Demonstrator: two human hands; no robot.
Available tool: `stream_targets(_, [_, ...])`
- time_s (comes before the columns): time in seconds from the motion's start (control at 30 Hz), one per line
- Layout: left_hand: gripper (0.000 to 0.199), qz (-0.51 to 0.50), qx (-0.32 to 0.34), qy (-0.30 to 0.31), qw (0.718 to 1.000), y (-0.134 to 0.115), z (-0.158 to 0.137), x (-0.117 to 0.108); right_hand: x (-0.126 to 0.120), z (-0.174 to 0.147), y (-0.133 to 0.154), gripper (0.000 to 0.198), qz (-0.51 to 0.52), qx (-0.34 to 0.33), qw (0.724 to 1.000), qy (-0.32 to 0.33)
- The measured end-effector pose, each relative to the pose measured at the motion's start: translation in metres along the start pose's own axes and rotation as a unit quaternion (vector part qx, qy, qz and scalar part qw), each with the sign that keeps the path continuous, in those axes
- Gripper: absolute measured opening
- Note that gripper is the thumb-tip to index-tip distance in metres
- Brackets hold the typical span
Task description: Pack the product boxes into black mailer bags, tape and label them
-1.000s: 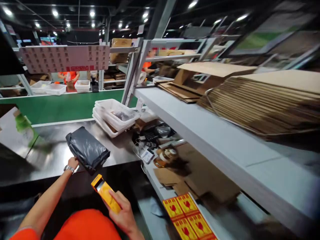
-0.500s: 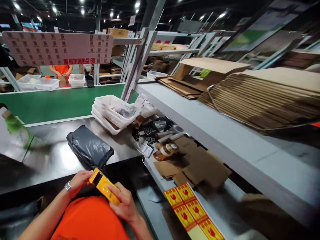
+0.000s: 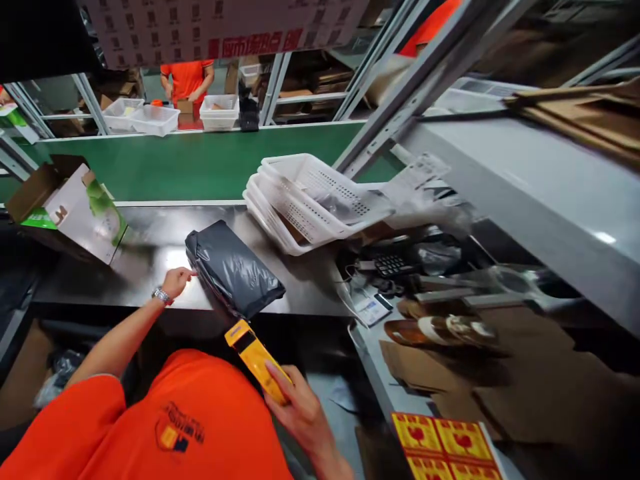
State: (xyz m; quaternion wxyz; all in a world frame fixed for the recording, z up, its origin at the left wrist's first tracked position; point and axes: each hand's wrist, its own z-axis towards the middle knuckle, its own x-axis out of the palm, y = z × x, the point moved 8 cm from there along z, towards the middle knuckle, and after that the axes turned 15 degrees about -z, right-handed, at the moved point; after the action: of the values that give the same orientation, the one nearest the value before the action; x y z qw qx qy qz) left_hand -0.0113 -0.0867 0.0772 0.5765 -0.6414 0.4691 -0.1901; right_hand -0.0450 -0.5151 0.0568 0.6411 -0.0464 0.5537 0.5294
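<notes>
The left hand [image 3: 177,283], its grip unclear, had moved from the yellow tool [image 3: 257,360] to the left edge of the package [image 3: 237,267] on the worktop [image 3: 315,283], seemingly shifting attention there; the right hand [image 3: 300,403] clasped the tool.

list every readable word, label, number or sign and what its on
"市场" in red on the overhead board; neighbouring characters unclear
Possibly "M" on the carton
Too blurred: shirt print, red-and-yellow stickers, paper by the baskets
Too small: keypad, yellow device
</notes>
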Motion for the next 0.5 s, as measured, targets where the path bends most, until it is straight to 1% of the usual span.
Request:
stream_targets(0.07, [0.028,0.026,0.026,-0.043,0.998,-0.021,0.041,-0.042,-0.006,-0.03,-0.019,0.053,-0.028,0.028,0.999,0.021])
stream_targets(0.13, [0.029,0.036,0.032,-0.075,0.996,-0.036,0.085,-0.076,-0.01,-0.06,-0.036,0.049,-0.052,0.064,0.996,0.044])
stream_targets(0.2, [0.033,0.041,0.034,-0.097,0.994,-0.049,0.124,-0.096,-0.012,-0.084,-0.049,0.048,-0.071,0.099,0.991,0.055])
stream_targets(0.23, [0.035,0.042,0.033,-0.101,0.993,-0.053,0.141,-0.1,-0.012,-0.092,-0.053,0.05,-0.078,0.111,0.989,0.059])
stream_targets(0.3, [0.033,0.039,0.027,-0.097,0.994,-0.058,0.168,-0.095,-0.008,-0.097,-0.056,0.053,-0.086,0.128,0.987,0.045])
stream_targets(0.37, [0.03,0.034,0.007,-0.081,0.996,-0.054,0.184,-0.078,0.002,-0.09,-0.059,0.047,-0.084,0.145,0.986,0.015])
stream_targets(0.43, [0.032,0.023,-0.025,-0.055,0.998,-0.041,0.189,-0.057,0.019,-0.075,-0.067,0.039,-0.073,0.171,0.982,-0.017])
stream_targets(0.5, [0.032,0.002,-0.054,-0.022,0.998,-0.029,0.182,-0.036,0.04,-0.06,-0.077,0.036,-0.052,0.199,0.978,-0.04])
